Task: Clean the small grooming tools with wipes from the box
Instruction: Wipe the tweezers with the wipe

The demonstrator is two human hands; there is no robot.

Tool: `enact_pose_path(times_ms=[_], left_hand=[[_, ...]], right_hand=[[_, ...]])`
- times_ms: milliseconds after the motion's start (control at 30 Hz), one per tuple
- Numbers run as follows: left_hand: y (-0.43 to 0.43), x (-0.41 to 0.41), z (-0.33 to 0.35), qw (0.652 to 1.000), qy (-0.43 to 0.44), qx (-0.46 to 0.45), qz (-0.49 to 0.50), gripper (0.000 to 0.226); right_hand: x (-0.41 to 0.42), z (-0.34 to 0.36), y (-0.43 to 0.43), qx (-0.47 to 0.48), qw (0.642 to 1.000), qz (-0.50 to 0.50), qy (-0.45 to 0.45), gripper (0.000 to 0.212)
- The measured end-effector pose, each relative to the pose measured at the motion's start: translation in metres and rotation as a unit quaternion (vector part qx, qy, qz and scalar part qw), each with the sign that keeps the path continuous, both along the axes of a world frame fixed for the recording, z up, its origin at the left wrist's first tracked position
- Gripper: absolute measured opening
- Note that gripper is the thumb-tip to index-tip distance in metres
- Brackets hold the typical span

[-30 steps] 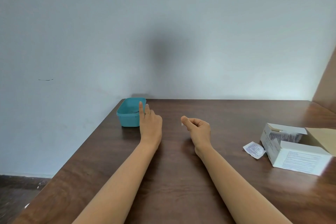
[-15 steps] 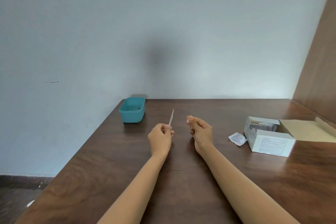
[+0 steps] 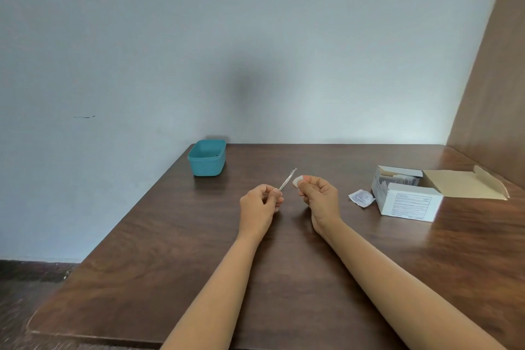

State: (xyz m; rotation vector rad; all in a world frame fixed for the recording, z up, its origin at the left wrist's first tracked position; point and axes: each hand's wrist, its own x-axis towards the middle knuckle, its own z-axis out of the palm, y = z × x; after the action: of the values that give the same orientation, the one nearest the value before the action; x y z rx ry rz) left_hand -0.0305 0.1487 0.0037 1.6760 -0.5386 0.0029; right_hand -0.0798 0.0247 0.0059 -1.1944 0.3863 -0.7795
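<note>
Metal grooming tool (image 3: 287, 181): slim, pinched at its lower end by my left hand (image 3: 260, 204), tip angled up and away above the wooden table (image 3: 170, 250). My right hand (image 3: 322, 197) grips a small white wipe (image 3: 297, 181) in curled fingers, just beside the tool's shaft; contact cannot be determined. Open box (image 3: 406, 199) lies to the right, torn wrapper (image 3: 361, 197) just beside it. Teal tub (image 3: 206, 162) stands at the far left corner.

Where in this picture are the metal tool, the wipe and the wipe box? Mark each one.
metal tool (image 3: 287, 180), head view, middle of its shaft.
wipe (image 3: 297, 181), head view, its exposed white face.
wipe box (image 3: 409, 203), head view, printed front side.
</note>
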Motion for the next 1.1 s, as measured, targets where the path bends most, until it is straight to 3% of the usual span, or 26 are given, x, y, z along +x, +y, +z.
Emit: enact_pose_path(times_ms=[333, 733, 1100], left_hand=[[-0.004, 0.007, -0.001, 0.999, -0.022, 0.022, -0.032, 0.013], [-0.008, 0.014, -0.002, 0.998, -0.036, 0.044, -0.031, 0.015], [-0.009, 0.014, 0.001, 0.987, -0.119, 0.100, -0.028, 0.013]], right_hand=[[-0.001, 0.002, -0.007, 0.028, 1.000, -0.008, -0.006, 0.003], [-0.005, 0.013, -0.008, 0.103, 0.994, 0.024, -0.026, 0.011], [-0.003, 0.013, -0.012, 0.141, 0.988, 0.062, -0.032, 0.006]])
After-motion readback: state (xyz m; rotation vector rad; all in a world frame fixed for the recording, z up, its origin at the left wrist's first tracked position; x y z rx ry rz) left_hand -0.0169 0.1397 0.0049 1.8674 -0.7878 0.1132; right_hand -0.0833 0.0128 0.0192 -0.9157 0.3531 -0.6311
